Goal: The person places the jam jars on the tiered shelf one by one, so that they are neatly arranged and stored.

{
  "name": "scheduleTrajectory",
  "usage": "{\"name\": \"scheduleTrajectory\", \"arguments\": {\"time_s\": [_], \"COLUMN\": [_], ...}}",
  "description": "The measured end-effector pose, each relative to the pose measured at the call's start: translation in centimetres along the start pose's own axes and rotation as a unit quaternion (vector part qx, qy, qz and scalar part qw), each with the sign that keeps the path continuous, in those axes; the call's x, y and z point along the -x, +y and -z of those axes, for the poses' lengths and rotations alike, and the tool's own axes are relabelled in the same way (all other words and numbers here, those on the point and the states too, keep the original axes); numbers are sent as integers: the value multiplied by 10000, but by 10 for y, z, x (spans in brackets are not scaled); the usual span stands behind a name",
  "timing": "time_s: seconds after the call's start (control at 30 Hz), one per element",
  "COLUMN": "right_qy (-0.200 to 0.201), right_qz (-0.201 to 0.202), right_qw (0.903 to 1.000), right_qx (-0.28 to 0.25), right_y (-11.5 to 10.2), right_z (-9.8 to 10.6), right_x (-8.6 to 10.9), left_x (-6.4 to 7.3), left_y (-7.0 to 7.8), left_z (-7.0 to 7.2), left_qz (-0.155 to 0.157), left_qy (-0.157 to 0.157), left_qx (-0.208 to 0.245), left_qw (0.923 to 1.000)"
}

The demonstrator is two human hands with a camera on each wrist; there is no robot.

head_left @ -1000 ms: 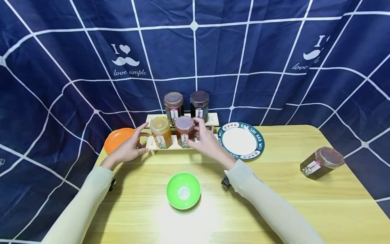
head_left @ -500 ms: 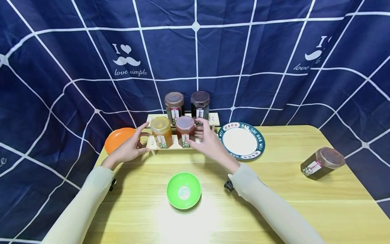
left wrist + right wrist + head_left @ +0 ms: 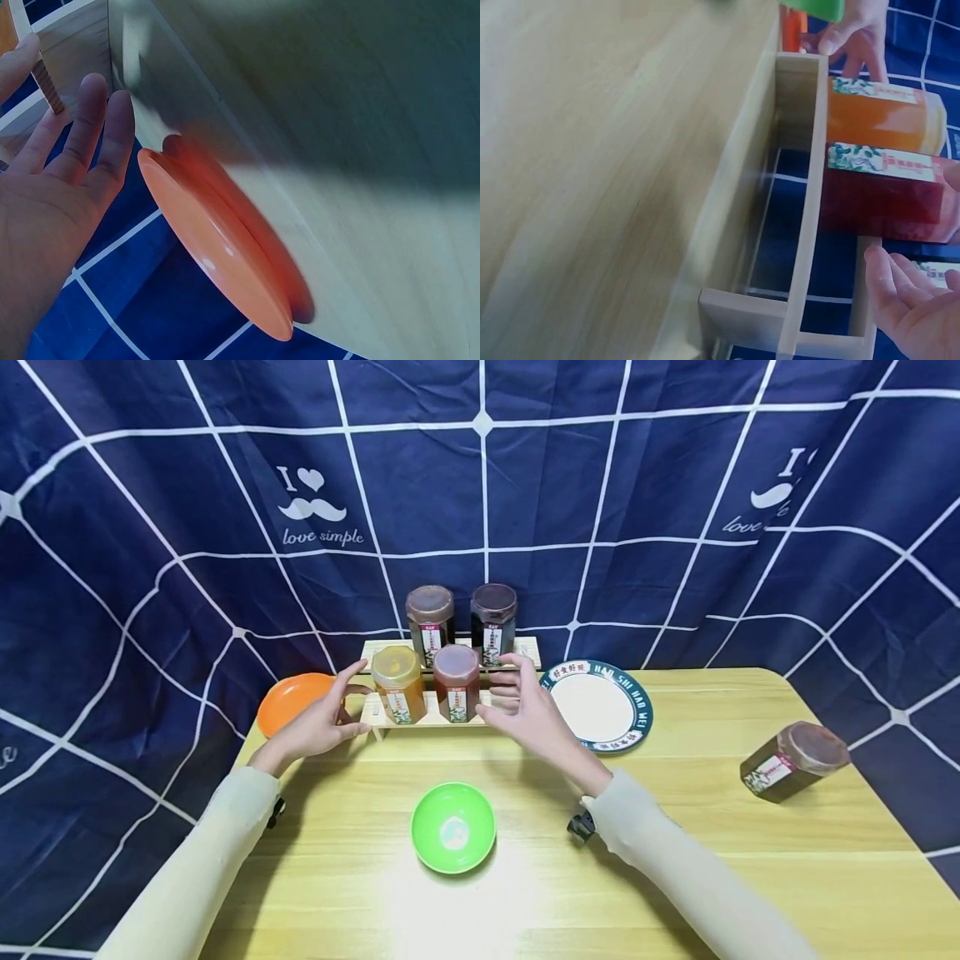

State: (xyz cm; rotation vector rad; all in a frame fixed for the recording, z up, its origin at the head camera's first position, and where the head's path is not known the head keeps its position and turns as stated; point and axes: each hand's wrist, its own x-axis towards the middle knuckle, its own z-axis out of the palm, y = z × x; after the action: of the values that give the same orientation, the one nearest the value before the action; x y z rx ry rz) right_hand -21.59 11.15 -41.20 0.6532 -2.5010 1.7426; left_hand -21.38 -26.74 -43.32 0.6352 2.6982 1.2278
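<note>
A two-tier wooden display rack [image 3: 378, 720] stands at the back of the table. On its lower step are a yellow-orange honey jar [image 3: 397, 687] and a red jar [image 3: 457, 683]; two dark jars [image 3: 431, 618] stand on the upper step. My left hand [image 3: 318, 720] holds the rack's left end, with thumb and fingertip at opposite edges of the step in the left wrist view. Beside the red jar, my right hand [image 3: 534, 720] has its fingers spread and apart from the jar, holding nothing. The right wrist view shows these fingers [image 3: 885, 289] near the rack's right end.
An orange plate [image 3: 294, 703] lies left of the rack, and a white plate with a teal rim [image 3: 640, 714] to the right. A green bowl [image 3: 452, 850] sits in front. A dark jar [image 3: 787, 763] stands far right. Blue checked cloth [image 3: 570, 485] hangs behind.
My right hand has let go of the red jar and drawn back to the right, its fingers opening. My left hand stays at the rack's left end.
</note>
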Motion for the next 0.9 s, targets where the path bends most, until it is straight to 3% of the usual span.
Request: {"name": "scheduleTrajectory", "arguments": {"time_s": [0.6,0.9], "right_qy": [211,608], "right_qz": [-134,121], "right_qw": [9997,9973], "right_qx": [28,405], "right_y": [-7,-6], "right_z": [41,66], "right_x": [40,66], "left_x": [-1,0], "left_y": [-1,-1], "left_z": [0,0], "left_qz": [-121,-103], "left_qy": [-7,-14], "left_qx": [-28,-39], "left_qw": [9999,9999]}}
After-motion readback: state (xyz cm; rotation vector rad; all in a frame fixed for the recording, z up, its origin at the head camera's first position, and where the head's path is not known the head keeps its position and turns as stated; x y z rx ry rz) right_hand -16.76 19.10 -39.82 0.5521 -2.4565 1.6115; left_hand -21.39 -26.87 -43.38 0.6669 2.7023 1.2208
